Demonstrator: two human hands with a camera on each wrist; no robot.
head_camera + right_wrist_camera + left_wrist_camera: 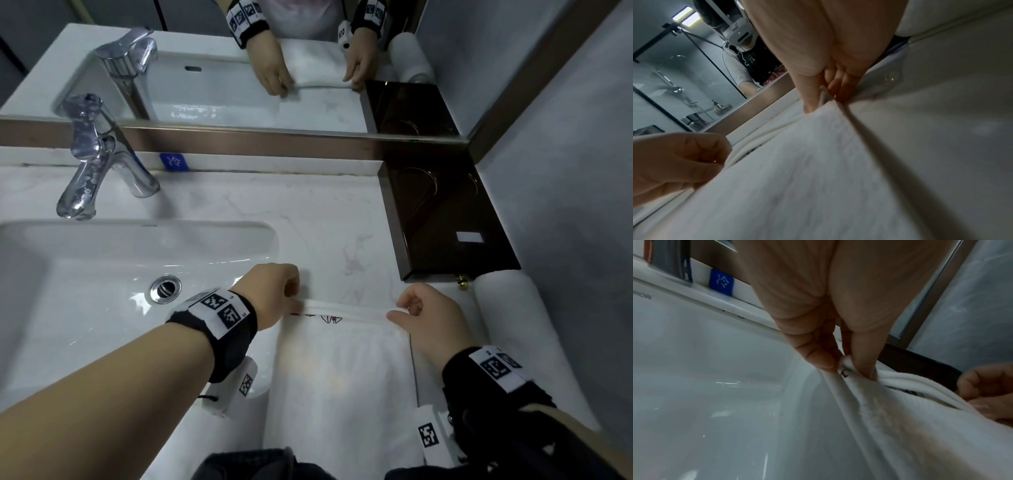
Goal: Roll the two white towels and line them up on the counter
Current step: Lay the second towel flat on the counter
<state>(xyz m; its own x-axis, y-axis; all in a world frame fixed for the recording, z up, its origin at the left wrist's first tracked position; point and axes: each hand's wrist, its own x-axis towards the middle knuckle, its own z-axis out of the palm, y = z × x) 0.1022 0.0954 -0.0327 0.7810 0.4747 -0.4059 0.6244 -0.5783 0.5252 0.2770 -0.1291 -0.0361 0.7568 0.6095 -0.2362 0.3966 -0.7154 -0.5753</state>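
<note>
A white marble-look counter with faint grey veins (239, 205) carries everything. Set into it is a white ceramic basin (102, 274), with a chrome mixer tap (99, 164) standing on the counter just behind the basin. Right of the basin a flat white terry towel (342, 377) lies spread on the counter. Beyond the towel, farther from the basin, a rolled white towel (513, 329) lies beside a dark glossy rectangular box (442, 212).

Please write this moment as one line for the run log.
left hand: pinches far left corner of flat towel | right hand: pinches far right corner | rolled towel: lies at right on counter | rolling: barely begun
</note>
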